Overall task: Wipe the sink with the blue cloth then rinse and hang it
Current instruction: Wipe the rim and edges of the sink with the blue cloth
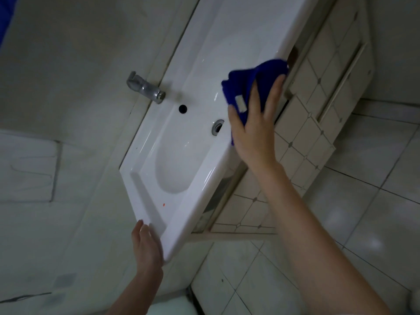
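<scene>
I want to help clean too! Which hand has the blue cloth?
The right hand presses the blue cloth against the front edge of the sink. The left hand holds nothing; it only rests on the sink corner.

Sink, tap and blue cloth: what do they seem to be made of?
The sink looks like glazed white ceramic: glossy, with sharp highlights. The tap seems chromed metal, silvery and reflective. The blue cloth looks like microfibre or terry, fuzzy and matte.
</scene>
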